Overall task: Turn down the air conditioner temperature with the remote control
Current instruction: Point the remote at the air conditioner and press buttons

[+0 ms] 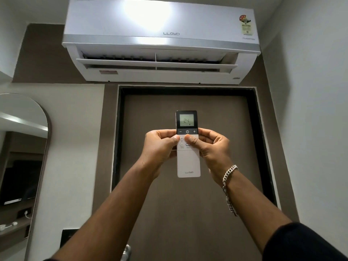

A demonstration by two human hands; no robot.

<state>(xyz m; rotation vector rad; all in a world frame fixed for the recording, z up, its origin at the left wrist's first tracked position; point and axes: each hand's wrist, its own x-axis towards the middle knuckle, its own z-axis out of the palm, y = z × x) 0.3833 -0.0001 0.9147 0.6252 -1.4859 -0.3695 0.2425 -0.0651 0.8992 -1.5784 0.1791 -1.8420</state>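
Both hands, left hand (160,146) and right hand (211,146), grip remote (188,162) (display 24) before brown door (188,213); air conditioner (160,44) overhead, mirror (22,147) left.

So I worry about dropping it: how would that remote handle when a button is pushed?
The remote looks stiff and probably light. Its smooth white casing may be slippery. Held upright by the left hand and right hand, it should stay steady.

remote control (188,161) upright, display 24; left hand (160,147) and right hand (211,146) grip it | air conditioner (160,40) above
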